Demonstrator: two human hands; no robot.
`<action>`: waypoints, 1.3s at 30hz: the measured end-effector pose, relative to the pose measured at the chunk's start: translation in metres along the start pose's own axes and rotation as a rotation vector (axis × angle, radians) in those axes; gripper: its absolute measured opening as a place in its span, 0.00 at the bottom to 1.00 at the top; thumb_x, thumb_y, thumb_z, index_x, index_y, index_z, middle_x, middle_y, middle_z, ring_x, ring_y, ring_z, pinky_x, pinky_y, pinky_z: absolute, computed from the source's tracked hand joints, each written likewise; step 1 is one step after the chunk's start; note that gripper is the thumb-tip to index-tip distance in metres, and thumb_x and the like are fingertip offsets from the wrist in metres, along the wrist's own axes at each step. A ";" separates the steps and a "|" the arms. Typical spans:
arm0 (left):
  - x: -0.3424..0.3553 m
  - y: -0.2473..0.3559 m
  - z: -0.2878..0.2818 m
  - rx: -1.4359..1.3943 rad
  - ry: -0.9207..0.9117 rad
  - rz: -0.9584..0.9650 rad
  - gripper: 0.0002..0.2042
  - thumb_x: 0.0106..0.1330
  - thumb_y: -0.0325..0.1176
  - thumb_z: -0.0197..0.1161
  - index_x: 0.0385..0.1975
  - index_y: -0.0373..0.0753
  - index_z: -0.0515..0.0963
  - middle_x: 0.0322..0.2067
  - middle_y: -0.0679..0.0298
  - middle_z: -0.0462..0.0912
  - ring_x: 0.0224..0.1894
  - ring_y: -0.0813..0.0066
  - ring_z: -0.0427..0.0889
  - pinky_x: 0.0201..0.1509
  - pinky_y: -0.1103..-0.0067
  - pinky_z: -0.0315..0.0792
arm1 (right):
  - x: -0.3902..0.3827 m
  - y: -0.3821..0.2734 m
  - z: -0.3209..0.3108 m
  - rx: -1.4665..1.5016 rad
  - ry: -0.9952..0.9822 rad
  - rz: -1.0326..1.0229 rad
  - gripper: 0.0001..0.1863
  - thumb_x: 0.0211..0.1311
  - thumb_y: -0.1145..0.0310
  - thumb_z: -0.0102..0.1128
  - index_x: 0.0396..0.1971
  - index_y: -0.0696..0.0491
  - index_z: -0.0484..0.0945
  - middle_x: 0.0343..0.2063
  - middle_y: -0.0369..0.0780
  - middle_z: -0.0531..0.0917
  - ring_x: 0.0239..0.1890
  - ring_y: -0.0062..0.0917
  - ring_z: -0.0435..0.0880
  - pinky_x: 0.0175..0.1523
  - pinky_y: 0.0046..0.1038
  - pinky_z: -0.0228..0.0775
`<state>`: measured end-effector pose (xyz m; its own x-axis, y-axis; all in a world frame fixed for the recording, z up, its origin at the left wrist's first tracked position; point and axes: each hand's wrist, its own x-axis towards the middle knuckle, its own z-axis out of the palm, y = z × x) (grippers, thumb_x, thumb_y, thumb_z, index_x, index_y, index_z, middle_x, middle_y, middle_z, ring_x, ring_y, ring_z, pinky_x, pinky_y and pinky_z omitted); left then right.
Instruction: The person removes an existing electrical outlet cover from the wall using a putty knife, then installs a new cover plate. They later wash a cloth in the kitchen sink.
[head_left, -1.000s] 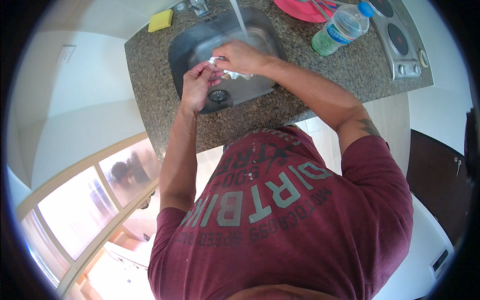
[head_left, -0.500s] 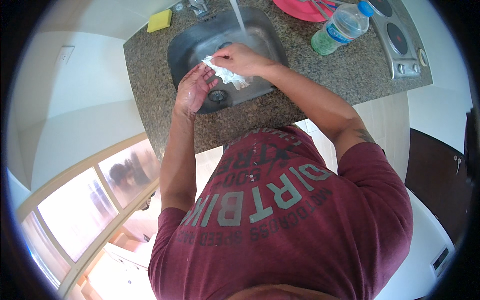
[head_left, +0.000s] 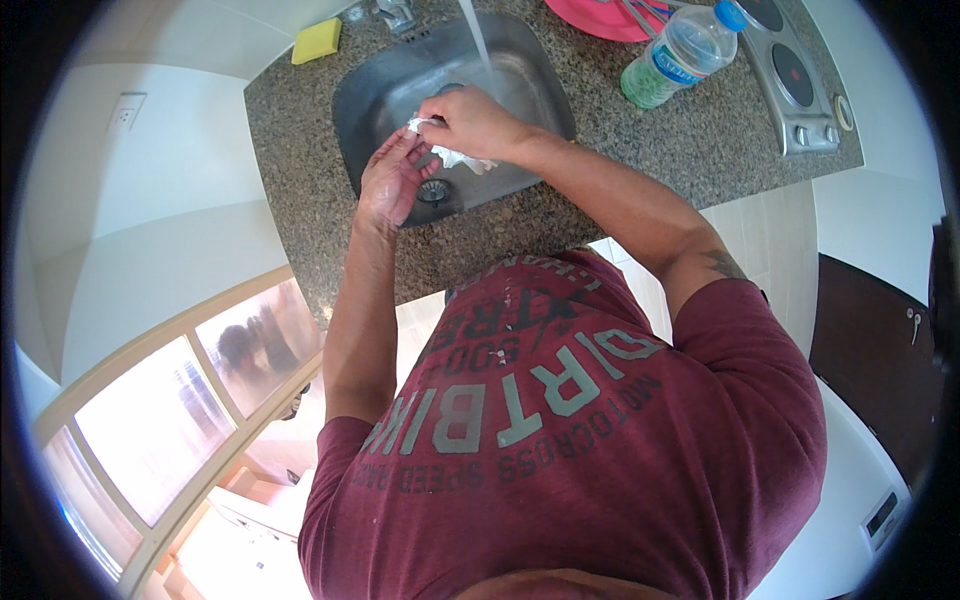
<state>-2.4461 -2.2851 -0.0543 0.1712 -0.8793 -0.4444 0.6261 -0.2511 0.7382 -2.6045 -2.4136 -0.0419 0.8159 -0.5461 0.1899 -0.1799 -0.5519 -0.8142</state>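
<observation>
Over the steel sink (head_left: 358,110), my right hand (head_left: 468,122) pinches a crumpled white tissue (head_left: 465,160), which looks like wet paper or thin cloth. One end sticks out past my right fingers, and the rest hangs below that hand. My left hand (head_left: 393,182) is half turned palm up, wet, with its fingers spread. Its fingertips touch the upper end of the tissue; my right fingers partly hide that contact. A stream of water (head_left: 474,35) runs into the basin behind my hands.
A yellow sponge (head_left: 316,41) lies by the faucet (head_left: 396,14) on the granite counter (head_left: 600,155). To the right stand a clear bottle (head_left: 682,58) with green liquid and a blue cap, a pink plate (head_left: 590,18) with cutlery, and an electric hob (head_left: 795,85).
My right hand has shifted slightly left and up over the tissue, covering more of it. My left hand has moved a little to the right, and its fingers are closer to my right hand.
</observation>
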 end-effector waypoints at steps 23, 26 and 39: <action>0.012 0.010 0.013 0.951 -0.072 0.077 0.10 0.77 0.34 0.57 0.49 0.35 0.79 0.43 0.66 0.81 0.44 0.75 0.81 0.49 0.76 0.75 | -0.005 0.056 0.043 0.554 0.142 0.531 0.17 0.64 0.59 0.62 0.39 0.59 0.84 0.30 0.44 0.87 0.30 0.34 0.85 0.40 0.37 0.76; 0.014 0.008 -0.003 -0.093 -0.221 0.042 0.10 0.77 0.37 0.54 0.40 0.38 0.78 0.37 0.66 0.78 0.44 0.71 0.77 0.53 0.73 0.70 | -0.006 0.058 0.028 0.900 0.185 0.652 0.15 0.67 0.61 0.63 0.41 0.58 0.85 0.33 0.36 0.86 0.32 0.21 0.83 0.39 0.30 0.77; 0.018 0.004 0.003 -0.674 -0.339 -0.030 0.09 0.68 0.36 0.51 0.26 0.43 0.68 0.28 0.66 0.64 0.35 0.68 0.62 0.45 0.72 0.60 | -0.025 0.046 0.005 1.016 0.191 0.601 0.14 0.69 0.60 0.64 0.44 0.55 0.84 0.35 0.34 0.86 0.35 0.18 0.83 0.40 0.25 0.77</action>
<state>-2.4427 -2.3029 -0.0577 -0.0281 -0.9797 -0.1984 0.9753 -0.0704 0.2096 -2.6304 -2.4221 -0.0875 0.6396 -0.6785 -0.3614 0.0818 0.5276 -0.8456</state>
